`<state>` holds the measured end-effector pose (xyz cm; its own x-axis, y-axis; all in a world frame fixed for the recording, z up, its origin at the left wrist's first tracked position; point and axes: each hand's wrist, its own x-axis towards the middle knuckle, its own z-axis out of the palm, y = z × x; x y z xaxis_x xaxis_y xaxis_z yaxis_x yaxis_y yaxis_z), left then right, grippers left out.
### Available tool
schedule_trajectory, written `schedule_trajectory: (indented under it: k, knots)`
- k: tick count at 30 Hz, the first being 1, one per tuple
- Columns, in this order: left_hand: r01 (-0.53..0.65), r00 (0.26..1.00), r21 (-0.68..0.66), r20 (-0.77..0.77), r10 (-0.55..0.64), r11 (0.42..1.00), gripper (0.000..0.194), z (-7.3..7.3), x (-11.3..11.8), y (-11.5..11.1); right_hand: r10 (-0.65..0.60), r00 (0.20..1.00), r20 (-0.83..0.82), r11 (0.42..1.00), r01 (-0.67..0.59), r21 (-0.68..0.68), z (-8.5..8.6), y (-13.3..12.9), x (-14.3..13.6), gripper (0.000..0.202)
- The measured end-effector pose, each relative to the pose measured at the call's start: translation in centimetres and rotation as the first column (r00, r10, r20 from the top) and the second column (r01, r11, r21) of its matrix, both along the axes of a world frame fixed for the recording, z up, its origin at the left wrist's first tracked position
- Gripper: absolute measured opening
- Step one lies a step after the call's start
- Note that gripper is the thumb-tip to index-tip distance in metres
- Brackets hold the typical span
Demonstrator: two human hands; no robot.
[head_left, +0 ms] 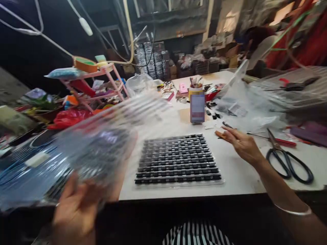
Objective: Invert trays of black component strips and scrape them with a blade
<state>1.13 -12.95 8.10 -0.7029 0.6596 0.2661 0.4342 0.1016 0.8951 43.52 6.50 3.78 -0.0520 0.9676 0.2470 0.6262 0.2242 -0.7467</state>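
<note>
A clear plastic tray (112, 117), smeared by motion, is raised at the left; its lower part shows dark content or dark things behind it, I cannot tell which. My left hand (76, 204) grips it by the near edge. In the middle of the white table lies another clear tray (178, 185), filled with rows of small black pieces (178, 160). To its right, above the table top, my right hand (245, 144) has its fingers closed around a small orange-brown piece (220, 135); its exact kind is unclear.
Large black-handled scissors (288, 163) and a red-handled tool (286, 142) lie at the right. A phone (198, 107) stands before a pot of tools (196, 83). Clear plastic bags (245, 102) pile up behind. A cluttered pink rack (112, 83) stands back left.
</note>
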Motion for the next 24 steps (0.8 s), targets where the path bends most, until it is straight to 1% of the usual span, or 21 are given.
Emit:
schedule_trajectory:
  k: [1, 2, 3, 4, 5, 6, 8, 10, 11, 13, 15, 17, 21, 24]
  knots:
    - [0.036, 0.972, 0.037, 0.231, -0.043, 0.999, 0.045, -0.6, 0.4, 0.2, 0.093, 0.969, -0.227, 0.993, -0.108, -0.051, 0.4, -0.7, -0.4, 0.05]
    - [0.092, 0.901, 0.045, 0.422, -0.102, 0.995, 0.061, -1.3, 0.8, 0.7, 0.158, 0.902, -0.401, 0.974, -0.21, -0.09, 0.7, -1.5, -0.9, 0.055]
    - [0.153, 0.837, 0.041, 0.526, -0.151, 0.987, 0.075, -2.0, 1.3, 1.3, 0.184, 0.848, -0.496, 0.951, -0.281, -0.129, 0.9, -2.3, -1.5, 0.058]
    - [0.199, 0.802, 0.031, 0.569, -0.181, 0.979, 0.082, -2.7, 1.7, 2.0, 0.176, 0.827, -0.533, 0.938, -0.305, -0.165, 0.9, -3.0, -2.1, 0.06]
    - [0.23, 0.812, 0.007, 0.551, -0.196, 0.973, 0.082, -3.4, 2.0, 2.7, 0.147, 0.836, -0.529, 0.936, -0.29, -0.198, 0.8, -3.7, -2.7, 0.062]
    - [0.249, 0.855, -0.024, 0.475, -0.208, 0.968, 0.076, -4.2, 2.2, 3.3, 0.107, 0.857, -0.503, 0.939, -0.253, -0.231, 0.6, -4.2, -3.2, 0.063]
    - [0.265, 0.941, -0.083, 0.242, -0.239, 0.961, 0.06, -5.6, 2.0, 4.3, 0.056, 0.894, -0.444, 0.939, -0.199, -0.282, -0.4, -5.0, -3.8, 0.07]
    - [0.281, 0.96, -0.125, 0.054, -0.276, 0.952, 0.051, -7.0, 1.5, 4.8, 0.074, 0.918, -0.39, 0.932, -0.203, -0.3, -1.6, -5.4, -3.7, 0.074]
    - [0.29, 0.957, -0.139, 0.01, -0.292, 0.947, 0.049, -7.6, 1.2, 5.0, 0.096, 0.933, -0.346, 0.934, -0.205, -0.293, -2.2, -5.5, -3.5, 0.073]
    - [0.299, 0.952, -0.152, -0.014, -0.304, 0.942, 0.048, -8.4, 0.8, 5.1, 0.133, 0.967, -0.216, 0.948, -0.188, -0.258, -3.3, -5.6, -2.8, 0.069]
    - [0.309, 0.947, -0.168, -0.04, -0.319, 0.936, 0.045, -8.7, 0.6, 5.3, 0.139, 0.988, -0.071, 0.963, -0.152, -0.224, -3.9, -5.4, -2.1, 0.068]
    - [0.329, 0.937, -0.187, -0.059, -0.345, 0.925, 0.043, -8.6, 0.6, 5.7, 0.105, 0.994, 0.033, 0.977, -0.097, -0.191, -4.1, -5.2, -1.7, 0.07]
    - [0.392, 0.908, -0.237, -0.057, -0.415, 0.889, 0.043, -7.8, 0.2, 7.2, 0.045, 0.989, 0.144, 0.982, -0.017, -0.188, -4.1, -4.4, -1.6, 0.068]
    - [0.441, 0.881, -0.269, -0.051, -0.47, 0.856, 0.046, -7.4, 0.0, 8.3, 0.052, 0.976, 0.214, 0.991, -0.024, -0.134, -4.3, -4.0, -2.0, 0.064]
